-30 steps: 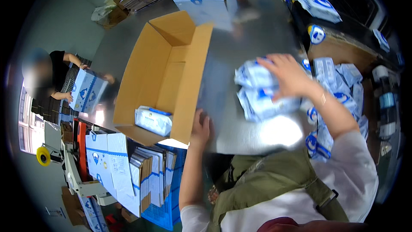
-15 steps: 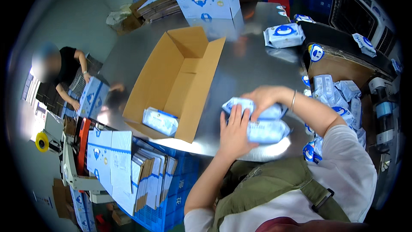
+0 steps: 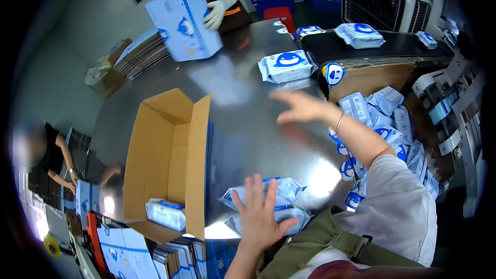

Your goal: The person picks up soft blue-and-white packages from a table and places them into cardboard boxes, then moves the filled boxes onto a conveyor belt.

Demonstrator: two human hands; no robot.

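Observation:
My left hand [image 3: 261,214] rests with spread fingers on two white-and-blue packs of wipes lying side by side near the table's front edge: the farther pack [image 3: 287,192] and the nearer pack [image 3: 298,217]. My right hand [image 3: 302,109] is over the table with its fingers apart and nothing in them. Beyond it, closest to those fingers, a single pack of wipes [image 3: 288,67] lies by the conveyor's end. To the left, an open cardboard box [image 3: 178,150] has one pack of wipes [image 3: 166,214] in its near end.
A black conveyor belt [image 3: 323,46] carries more packs. A carton [image 3: 369,82] on the right holds several loose packs. Across the steel table [image 3: 243,139], a gloved co-worker tilts a printed box [image 3: 186,23]. Flattened cartons [image 3: 178,256] stand at the lower left. Another person handles a box at far left.
My right hand has left the two packs and reached forward toward the pack by the conveyor. My left hand stays on them. The co-worker's box has been lifted and tilted. The view has shifted.

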